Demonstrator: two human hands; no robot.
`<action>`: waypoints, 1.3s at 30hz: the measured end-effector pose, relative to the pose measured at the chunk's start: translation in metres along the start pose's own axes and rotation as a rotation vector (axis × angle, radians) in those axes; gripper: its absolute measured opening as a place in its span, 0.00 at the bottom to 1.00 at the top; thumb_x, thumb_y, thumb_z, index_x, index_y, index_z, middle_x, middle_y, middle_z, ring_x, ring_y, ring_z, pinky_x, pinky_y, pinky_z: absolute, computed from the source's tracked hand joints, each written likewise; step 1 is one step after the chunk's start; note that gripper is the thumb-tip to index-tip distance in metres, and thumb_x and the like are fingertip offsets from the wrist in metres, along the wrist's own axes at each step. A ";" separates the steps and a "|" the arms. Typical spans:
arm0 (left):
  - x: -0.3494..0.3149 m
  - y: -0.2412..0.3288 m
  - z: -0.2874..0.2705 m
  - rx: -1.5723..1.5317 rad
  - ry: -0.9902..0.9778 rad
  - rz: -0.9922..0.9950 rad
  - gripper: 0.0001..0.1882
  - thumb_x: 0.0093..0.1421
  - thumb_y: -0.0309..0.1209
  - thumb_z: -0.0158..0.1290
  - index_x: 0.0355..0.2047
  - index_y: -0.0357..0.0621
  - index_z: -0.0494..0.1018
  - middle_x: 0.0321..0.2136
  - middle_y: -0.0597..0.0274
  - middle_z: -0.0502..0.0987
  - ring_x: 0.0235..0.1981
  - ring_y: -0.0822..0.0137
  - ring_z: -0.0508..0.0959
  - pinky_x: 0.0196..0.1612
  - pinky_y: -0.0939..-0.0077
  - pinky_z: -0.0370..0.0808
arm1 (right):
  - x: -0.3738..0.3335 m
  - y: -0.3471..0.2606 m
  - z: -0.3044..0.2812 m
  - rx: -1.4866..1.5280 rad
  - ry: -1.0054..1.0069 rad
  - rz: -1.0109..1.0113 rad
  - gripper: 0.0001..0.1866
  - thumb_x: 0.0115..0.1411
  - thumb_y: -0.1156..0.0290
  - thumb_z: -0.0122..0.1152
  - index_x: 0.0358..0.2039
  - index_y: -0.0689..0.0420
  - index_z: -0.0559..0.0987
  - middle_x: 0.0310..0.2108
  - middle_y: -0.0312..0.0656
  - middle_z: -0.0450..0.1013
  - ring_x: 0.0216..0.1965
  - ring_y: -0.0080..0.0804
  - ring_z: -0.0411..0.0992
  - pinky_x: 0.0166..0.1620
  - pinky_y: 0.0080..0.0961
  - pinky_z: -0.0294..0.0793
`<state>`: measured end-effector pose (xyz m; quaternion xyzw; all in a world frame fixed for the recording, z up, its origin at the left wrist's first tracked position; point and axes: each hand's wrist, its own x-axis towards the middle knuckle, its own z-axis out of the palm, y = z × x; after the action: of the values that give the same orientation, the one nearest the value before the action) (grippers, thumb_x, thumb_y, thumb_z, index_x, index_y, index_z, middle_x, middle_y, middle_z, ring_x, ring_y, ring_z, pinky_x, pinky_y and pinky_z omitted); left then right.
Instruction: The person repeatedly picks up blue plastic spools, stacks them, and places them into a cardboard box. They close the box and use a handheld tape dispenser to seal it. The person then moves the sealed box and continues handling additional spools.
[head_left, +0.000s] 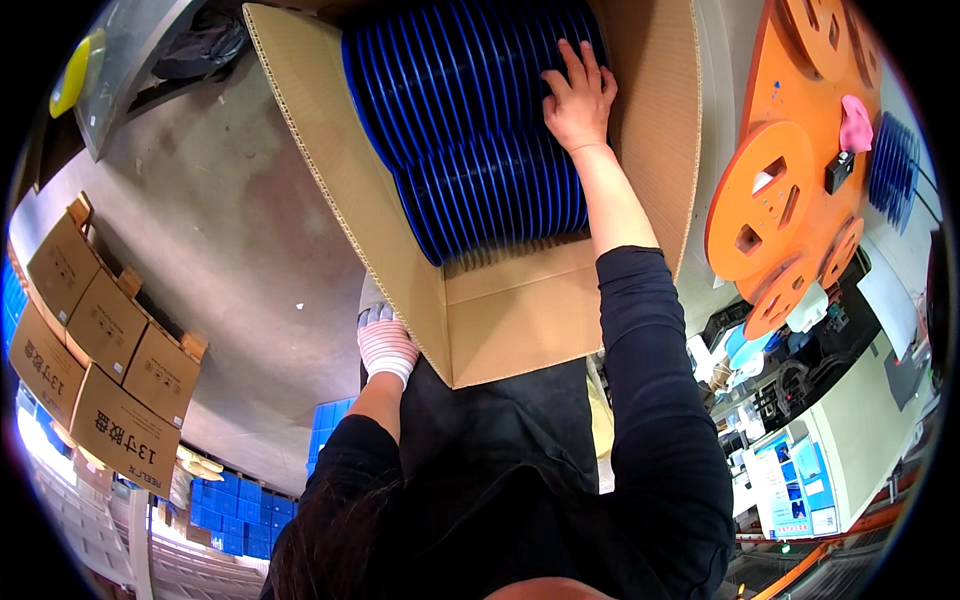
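A large open cardboard box (520, 310) stands in front of me, holding a double stack of dark blue plastic reels (470, 100) set on edge, side by side. My bare right hand (578, 100) reaches into the box at its right side. Its fingers are spread and rest on the rims of the reels, with nothing gripped. My left hand (385, 338), in a pink-and-white striped glove with grey fingertips, lies beside the outer left wall of the box, near the lower corner. Its fingers point away from me and its thumb is hidden.
At right stand orange reels (760, 200) on an orange surface, with a pink cloth (855, 124) and a small black box (839, 172). Blue reels (893, 170) hang beyond. Stacked closed cartons (125, 420) are at left, near blue bins (235, 510). A cluttered desk (850, 440) is lower right.
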<state>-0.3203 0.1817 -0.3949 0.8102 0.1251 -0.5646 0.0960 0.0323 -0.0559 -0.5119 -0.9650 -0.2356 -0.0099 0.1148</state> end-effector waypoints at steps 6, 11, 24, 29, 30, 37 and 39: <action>-0.002 0.003 -0.011 -0.015 0.010 0.012 0.32 0.58 0.53 0.45 0.58 0.49 0.69 0.59 0.56 0.69 0.65 0.56 0.61 0.67 0.60 0.52 | 0.003 -0.014 0.004 -0.052 -0.046 0.030 0.09 0.51 0.74 0.62 0.33 0.51 0.73 0.64 0.35 0.60 0.68 0.37 0.52 0.62 0.55 0.50; -0.005 0.004 -0.013 -0.034 0.057 0.008 0.31 0.57 0.52 0.47 0.57 0.48 0.69 0.57 0.56 0.70 0.63 0.56 0.63 0.66 0.60 0.54 | 0.001 -0.015 0.014 0.004 0.006 -0.106 0.10 0.52 0.76 0.61 0.34 0.46 0.75 0.65 0.33 0.59 0.68 0.37 0.52 0.62 0.55 0.50; -0.001 -0.003 -0.010 -0.025 0.114 0.053 0.29 0.56 0.49 0.50 0.54 0.46 0.71 0.54 0.55 0.72 0.60 0.55 0.66 0.64 0.59 0.57 | 0.013 -0.036 0.019 -0.067 0.003 -0.134 0.12 0.49 0.72 0.66 0.34 0.44 0.76 0.64 0.31 0.60 0.68 0.34 0.52 0.63 0.56 0.47; -0.003 -0.001 -0.015 -0.053 0.016 0.003 0.27 0.56 0.47 0.51 0.52 0.47 0.72 0.52 0.54 0.73 0.57 0.56 0.68 0.64 0.59 0.58 | 0.015 -0.039 0.016 -0.034 -0.061 -0.210 0.12 0.50 0.75 0.64 0.35 0.43 0.77 0.64 0.31 0.61 0.67 0.36 0.53 0.63 0.56 0.46; -0.004 -0.001 -0.015 -0.064 0.016 0.004 0.26 0.56 0.47 0.51 0.51 0.47 0.72 0.51 0.53 0.73 0.57 0.56 0.68 0.64 0.58 0.58 | 0.016 -0.041 0.012 -0.013 -0.086 -0.190 0.11 0.50 0.74 0.64 0.34 0.43 0.77 0.64 0.31 0.61 0.67 0.37 0.53 0.63 0.56 0.46; -0.003 -0.006 -0.009 -0.092 0.102 0.036 0.22 0.56 0.44 0.51 0.48 0.47 0.73 0.51 0.53 0.74 0.56 0.55 0.69 0.63 0.57 0.58 | 0.021 -0.054 0.016 0.060 -0.059 -0.171 0.08 0.50 0.69 0.66 0.27 0.49 0.73 0.64 0.34 0.60 0.68 0.36 0.52 0.64 0.55 0.47; -0.004 -0.004 -0.014 -0.132 0.066 0.017 0.23 0.56 0.43 0.50 0.49 0.47 0.73 0.52 0.52 0.73 0.57 0.55 0.69 0.63 0.57 0.58 | 0.020 -0.056 0.020 0.028 -0.052 -0.198 0.09 0.51 0.68 0.66 0.32 0.49 0.74 0.65 0.33 0.59 0.68 0.34 0.51 0.63 0.58 0.49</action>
<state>-0.3104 0.1895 -0.3868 0.8213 0.1584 -0.5273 0.1497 0.0238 0.0063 -0.5179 -0.9352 -0.3328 0.0074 0.1207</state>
